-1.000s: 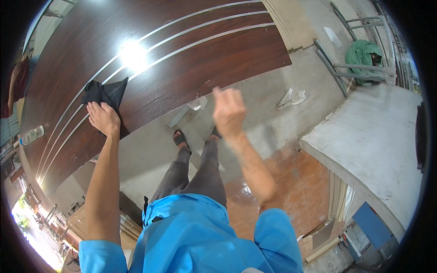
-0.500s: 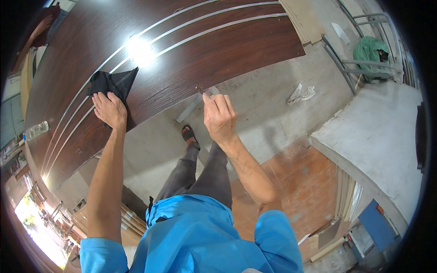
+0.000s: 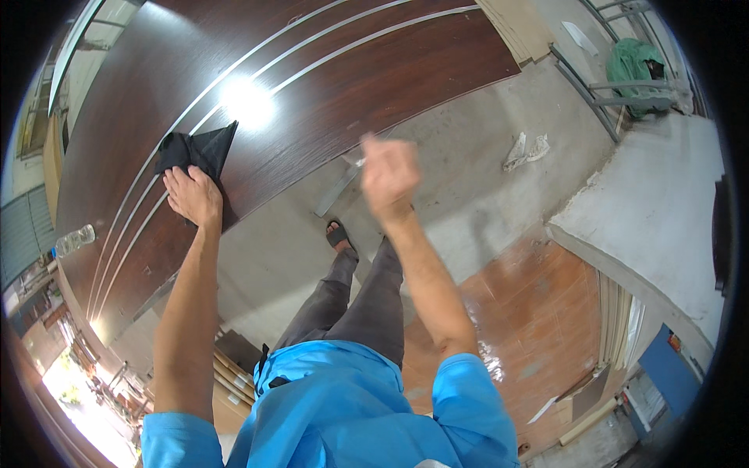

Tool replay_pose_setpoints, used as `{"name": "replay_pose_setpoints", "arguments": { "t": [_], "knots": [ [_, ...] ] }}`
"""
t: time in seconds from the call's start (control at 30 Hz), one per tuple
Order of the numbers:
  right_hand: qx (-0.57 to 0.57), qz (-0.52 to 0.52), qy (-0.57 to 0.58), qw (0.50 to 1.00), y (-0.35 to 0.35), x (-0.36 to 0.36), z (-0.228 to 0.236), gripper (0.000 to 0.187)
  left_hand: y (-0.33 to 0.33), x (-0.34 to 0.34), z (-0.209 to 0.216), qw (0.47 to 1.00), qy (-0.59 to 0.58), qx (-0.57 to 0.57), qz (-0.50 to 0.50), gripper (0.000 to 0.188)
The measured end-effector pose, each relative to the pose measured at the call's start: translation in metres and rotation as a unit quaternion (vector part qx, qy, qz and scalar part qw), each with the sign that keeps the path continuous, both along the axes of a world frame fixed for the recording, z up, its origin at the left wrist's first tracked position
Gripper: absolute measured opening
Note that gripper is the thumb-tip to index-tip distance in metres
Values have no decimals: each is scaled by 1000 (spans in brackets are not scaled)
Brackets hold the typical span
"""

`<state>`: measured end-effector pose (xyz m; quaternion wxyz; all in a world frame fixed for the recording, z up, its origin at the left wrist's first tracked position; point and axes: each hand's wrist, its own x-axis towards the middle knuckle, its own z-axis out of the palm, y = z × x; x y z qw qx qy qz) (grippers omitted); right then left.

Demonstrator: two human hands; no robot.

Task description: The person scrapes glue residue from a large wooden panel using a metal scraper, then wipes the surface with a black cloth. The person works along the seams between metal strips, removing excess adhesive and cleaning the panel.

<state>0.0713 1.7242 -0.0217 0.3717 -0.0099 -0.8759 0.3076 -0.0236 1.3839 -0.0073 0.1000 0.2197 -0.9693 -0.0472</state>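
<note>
A black cloth (image 3: 197,150) is pressed flat against the dark brown door panel (image 3: 328,86) by the left hand (image 3: 193,195), fingers spread over the cloth's lower edge — the cloth lies at about ten o'clock in the view. The right hand (image 3: 388,178) is raised in the air near the centre, fingers loosely curled, nothing held — it is blurred. A crumpled white rag (image 3: 524,150) is seen on the concrete floor (image 3: 468,195) at two o'clock.

Left hand (image 3: 193,195) stretched forward, palm pressed flat, right hand (image 3: 388,175) raised, fingers loosely curled
</note>
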Motion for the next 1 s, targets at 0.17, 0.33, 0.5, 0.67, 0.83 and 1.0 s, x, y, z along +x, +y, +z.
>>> {"name": "replay_pose_setpoints", "arguments": {
  "t": [0.17,0.33,0.5,0.67,0.83,1.0],
  "knots": [
    [11,-227,9,974,98,-37,14,15,-1,0,-1,1000,1,4,-3,64],
    [23,5,11,1000,34,-1,3,15,-3,0,-3,1000,-2,0,6,64],
    [36,-176,-28,983,121,-23,-1,11,-5,-3,-5,1000,3,-15,5,65],
    [105,-213,-26,971,180,-46,1,11,-7,-2,-7,1000,1,-11,-1,64],
    [48,82,-51,994,54,2,21,13,-2,-2,-2,1000,-3,-15,3,64],
    [107,-168,-76,977,128,-38,42,10,1,-1,-2,1000,0,-23,3,62]
  ]
}}
